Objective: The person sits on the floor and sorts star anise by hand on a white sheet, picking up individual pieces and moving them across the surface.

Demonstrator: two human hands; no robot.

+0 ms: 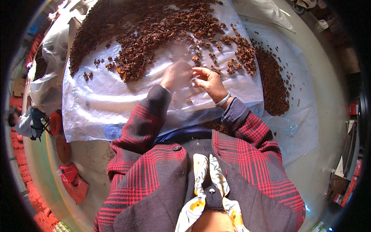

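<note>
A broad pile of dried star anise [162, 32] covers the far part of a white plastic sheet [95, 107] in front of me. My left hand [178, 75] is over the sheet at the near side of the pile, blurred, so its fingers and anything in them cannot be made out. Close beside it is my right hand [211, 82], thumb and forefinger curled towards each other. Whether something small sits between those fingertips is unclear. Loose star anise pods [230, 69] lie scattered beyond and to the right of my right hand.
On the floor to the right, a second brown heap [272, 84] lies on clear plastic sheeting [301, 124]. Red plastic bags [74, 182] and round reddish stools [63, 149] are at the left. A seated person [29, 123] is at the far left, near stacked red bundles [21, 162].
</note>
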